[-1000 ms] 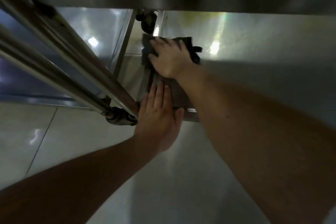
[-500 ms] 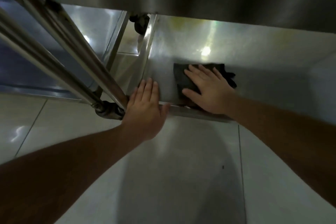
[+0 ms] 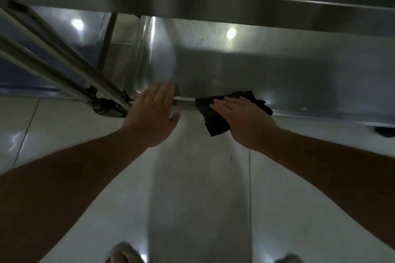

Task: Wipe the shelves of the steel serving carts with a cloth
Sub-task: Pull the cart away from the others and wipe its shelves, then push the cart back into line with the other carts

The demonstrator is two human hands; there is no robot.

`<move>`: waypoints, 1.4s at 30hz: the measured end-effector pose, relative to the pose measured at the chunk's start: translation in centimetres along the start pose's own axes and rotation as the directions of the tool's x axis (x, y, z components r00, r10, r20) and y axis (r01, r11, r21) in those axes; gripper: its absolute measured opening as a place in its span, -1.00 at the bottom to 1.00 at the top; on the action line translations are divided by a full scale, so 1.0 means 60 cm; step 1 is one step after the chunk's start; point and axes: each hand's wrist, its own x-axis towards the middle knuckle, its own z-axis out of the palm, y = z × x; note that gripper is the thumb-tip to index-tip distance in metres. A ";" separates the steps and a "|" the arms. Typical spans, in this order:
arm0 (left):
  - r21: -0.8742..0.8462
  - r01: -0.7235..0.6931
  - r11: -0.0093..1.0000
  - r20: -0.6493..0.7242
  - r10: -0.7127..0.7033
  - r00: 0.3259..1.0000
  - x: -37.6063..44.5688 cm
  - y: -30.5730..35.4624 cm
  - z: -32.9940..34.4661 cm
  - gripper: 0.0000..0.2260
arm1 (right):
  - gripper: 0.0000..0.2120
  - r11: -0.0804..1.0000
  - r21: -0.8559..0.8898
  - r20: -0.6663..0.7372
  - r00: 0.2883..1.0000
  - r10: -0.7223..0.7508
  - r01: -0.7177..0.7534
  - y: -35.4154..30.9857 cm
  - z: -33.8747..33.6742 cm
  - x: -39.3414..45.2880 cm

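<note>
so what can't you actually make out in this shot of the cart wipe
- Head view: the cloth under the right hand is mostly covered by the palm, so its full spread is hidden.
- The lower shelf runs off the right edge, and the upper shelf hides its far side.
- The left hand is motion-blurred at the fingertips; contact with the shelf rim is unclear.
- Feet at the bottom edge are cut off and blurred.

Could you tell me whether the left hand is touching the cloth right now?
No, the left hand rests flat on the shelf edge apart from the dark cloth, which lies under the right hand.
</note>
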 end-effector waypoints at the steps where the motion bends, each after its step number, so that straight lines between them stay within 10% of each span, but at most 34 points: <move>1: 0.005 -0.034 0.999 0.065 0.034 0.997 -0.018 0.019 -0.014 -0.32 | -0.32 1.000 0.015 0.041 0.999 0.021 -0.022 -0.003 -0.015 -0.018; 8: -0.034 -0.163 0.986 0.467 0.160 0.870 -0.153 0.147 -0.137 -0.38 | -0.92 0.826 0.258 0.501 0.800 0.330 -0.502 -0.044 -0.079 -0.226; 13: -0.065 -0.192 0.979 0.596 0.193 0.779 -0.269 0.220 -0.304 -0.39 | -0.65 0.266 0.401 0.670 0.479 0.568 -0.877 -0.087 -0.187 -0.397; 17: -0.073 -0.174 0.982 0.625 0.180 0.759 -0.336 0.260 -0.514 -0.46 | -0.66 0.123 0.430 0.711 0.419 0.564 -0.894 -0.121 -0.358 -0.512; 31: -0.217 -0.090 0.972 0.446 0.180 0.877 -0.435 0.302 -1.110 -0.55 | -0.85 0.678 0.420 0.340 0.797 0.499 -0.603 -0.192 -0.958 -0.667; 42: -0.285 -0.321 0.903 0.210 0.386 0.898 -0.389 0.340 -1.305 -0.50 | -0.75 0.490 0.530 0.194 0.662 0.724 -0.692 -0.239 -1.108 -0.823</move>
